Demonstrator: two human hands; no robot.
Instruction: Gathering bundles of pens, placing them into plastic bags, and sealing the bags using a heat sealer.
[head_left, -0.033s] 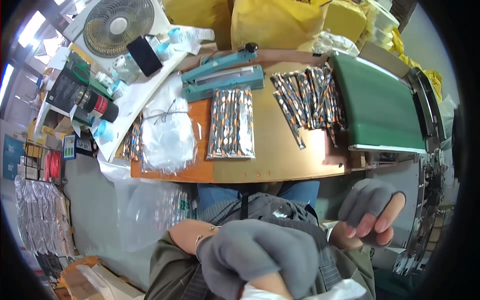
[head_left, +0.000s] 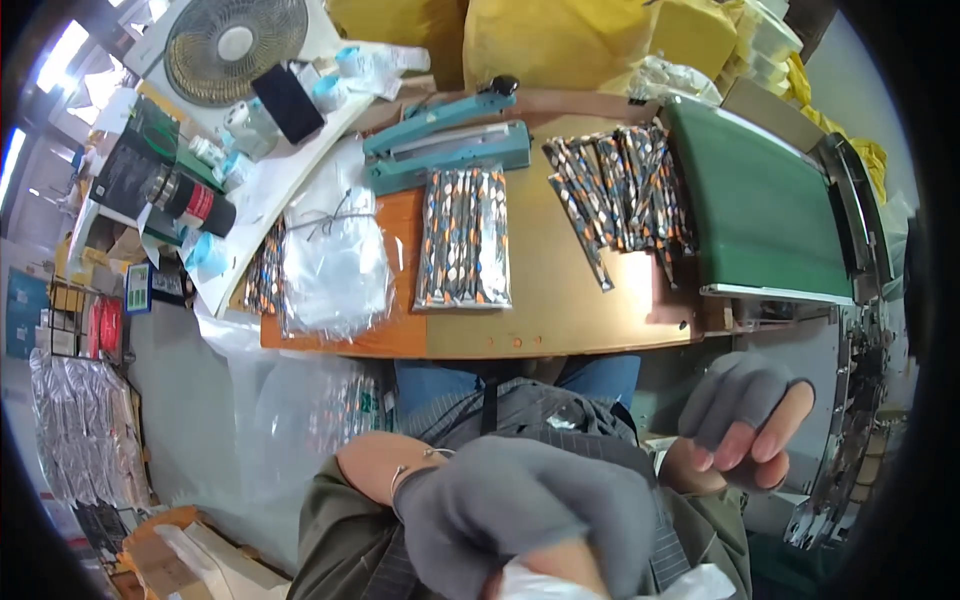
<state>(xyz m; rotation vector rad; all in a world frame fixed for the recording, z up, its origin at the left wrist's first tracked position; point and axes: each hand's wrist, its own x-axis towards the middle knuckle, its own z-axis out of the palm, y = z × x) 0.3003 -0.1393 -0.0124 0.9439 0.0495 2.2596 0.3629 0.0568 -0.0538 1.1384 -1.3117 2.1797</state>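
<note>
My left hand (head_left: 520, 505), in a grey fingerless glove, bends across my lap close to the camera. Its fingers are curled closed around a white, crumpled, tissue-like sheet (head_left: 695, 583), mostly cut off by the lower edge. Off to the right, my right hand (head_left: 745, 415) wears a matching glove; its bare fingertips are bent inward and nothing shows between them. Ahead on the table (head_left: 560, 325) lies a clear pack of patterned black sticks (head_left: 463, 240). A loose pile of the same slim sticks (head_left: 625, 195) is to its right.
A teal bag sealer (head_left: 450, 155) stands behind the pack. Clear plastic bags (head_left: 335, 265) tied with a cord lie left. A white side shelf holds a phone (head_left: 288, 103), a flask (head_left: 193, 203) and a fan (head_left: 235, 45). A green conveyor belt (head_left: 765, 205) borders the right.
The table and its contents sit slightly higher in the picture. My left hand has shifted a little to the right; my right hand looks nearly the same.
</note>
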